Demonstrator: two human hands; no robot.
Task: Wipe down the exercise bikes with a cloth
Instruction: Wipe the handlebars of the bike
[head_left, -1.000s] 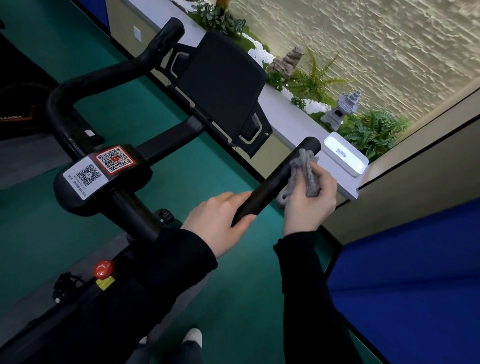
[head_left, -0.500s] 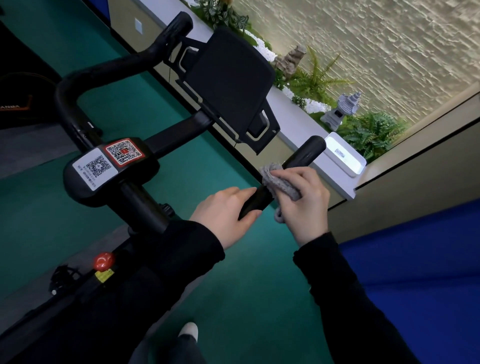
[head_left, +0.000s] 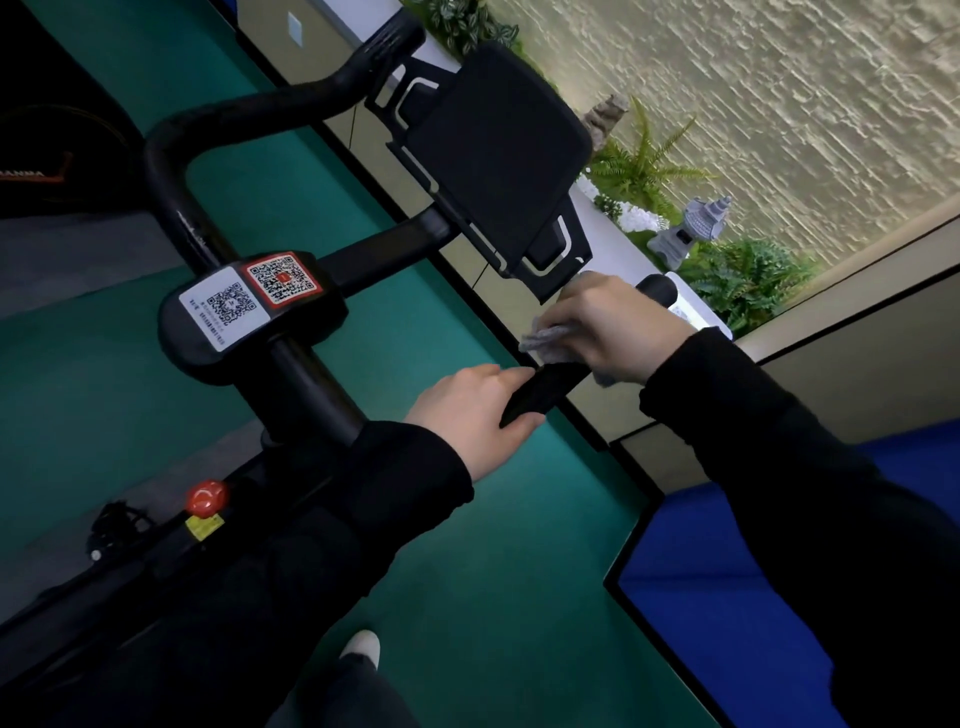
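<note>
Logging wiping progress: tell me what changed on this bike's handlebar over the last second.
The right hand, gripping the grey cloth, slid it from near the tip of the right handlebar grip down toward the left hand, and rolled over the top of the bar as it went. Nothing was picked up or let go. The left hand kept holding the grip's lower end.

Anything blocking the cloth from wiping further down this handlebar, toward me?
Yes. The left hand grips the handlebar just below the cloth that the right hand holds on it, covering the next stretch. Toward the far end, nothing visible blocks it.
</note>
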